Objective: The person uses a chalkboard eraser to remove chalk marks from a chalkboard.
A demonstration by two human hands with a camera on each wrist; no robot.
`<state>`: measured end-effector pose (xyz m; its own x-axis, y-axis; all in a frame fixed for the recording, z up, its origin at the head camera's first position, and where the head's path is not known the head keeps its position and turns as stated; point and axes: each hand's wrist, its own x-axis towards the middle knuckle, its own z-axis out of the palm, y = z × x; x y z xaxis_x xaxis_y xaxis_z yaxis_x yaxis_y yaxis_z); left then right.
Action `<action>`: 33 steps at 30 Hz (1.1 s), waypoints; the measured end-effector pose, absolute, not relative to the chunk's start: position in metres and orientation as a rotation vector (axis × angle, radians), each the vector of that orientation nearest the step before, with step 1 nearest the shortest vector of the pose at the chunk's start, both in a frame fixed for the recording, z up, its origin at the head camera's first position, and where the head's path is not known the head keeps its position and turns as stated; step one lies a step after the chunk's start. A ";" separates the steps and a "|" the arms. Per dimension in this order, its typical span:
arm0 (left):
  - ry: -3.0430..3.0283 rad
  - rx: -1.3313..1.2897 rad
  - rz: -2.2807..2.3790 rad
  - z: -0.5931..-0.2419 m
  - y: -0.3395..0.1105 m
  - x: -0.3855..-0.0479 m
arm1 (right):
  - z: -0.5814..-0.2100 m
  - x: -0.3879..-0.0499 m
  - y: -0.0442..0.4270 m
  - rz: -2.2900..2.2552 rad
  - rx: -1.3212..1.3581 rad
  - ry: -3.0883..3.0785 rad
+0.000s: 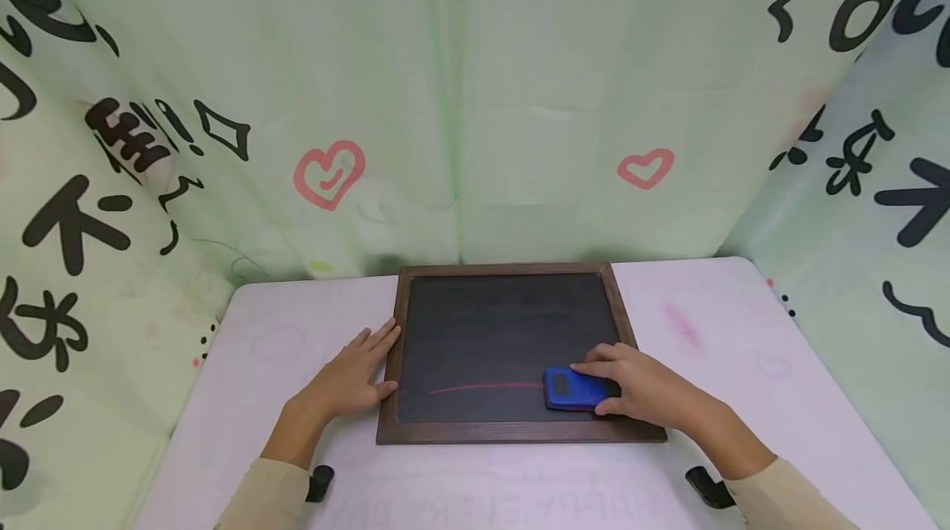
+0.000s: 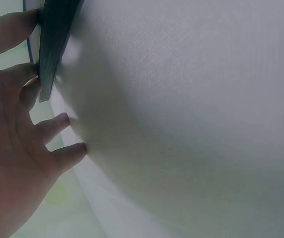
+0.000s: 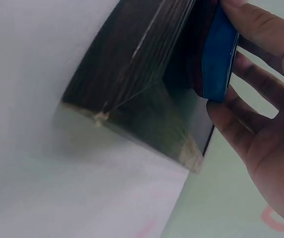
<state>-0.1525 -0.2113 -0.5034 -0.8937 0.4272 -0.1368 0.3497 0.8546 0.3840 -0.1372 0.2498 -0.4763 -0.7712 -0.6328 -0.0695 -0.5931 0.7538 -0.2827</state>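
Note:
A chalkboard (image 1: 505,324) in a brown wooden frame lies on the white table. Across its lower part runs a thin red line (image 1: 475,387). My right hand (image 1: 646,386) grips a blue board eraser (image 1: 571,390) by its right part, with the thumb on the near side. The eraser sits on the board at the right end of the line. In the right wrist view the eraser (image 3: 219,59) is between thumb and fingers, above the frame's corner. My left hand (image 1: 352,377) touches the frame's left edge with outstretched fingers; in the left wrist view its fingertips meet the frame (image 2: 57,44) and table.
The white table (image 1: 519,485) bears faint printed lettering in front of the board and a pink smudge to its right. A pale green curtain (image 1: 534,101) with hearts and dark characters surrounds the table on the back and sides.

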 end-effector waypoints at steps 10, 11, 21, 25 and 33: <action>2.804 0.582 0.533 -0.505 -0.211 -0.153 | -0.474 -0.142 0.226 -0.310 -1.048 2.779; 2.807 0.591 0.534 -0.505 -0.211 -0.153 | -0.474 -0.143 0.223 -0.304 -1.057 2.778; 2.816 0.626 0.528 -0.503 -0.211 -0.152 | -0.475 -0.154 0.185 -0.249 -1.165 2.729; 2.816 0.614 0.525 -0.503 -0.212 -0.152 | -0.475 -0.156 0.168 -0.228 -1.178 2.721; 2.809 0.595 0.517 -0.506 -0.212 -0.153 | -0.474 -0.157 0.131 -0.154 -1.231 2.714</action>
<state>-0.1530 -0.2116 -0.5062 -0.8929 0.4272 -0.1420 0.3486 0.8557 0.3823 -0.1574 0.1313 -0.4740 -0.6493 -0.7538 -0.1007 -0.7376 0.6564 -0.1581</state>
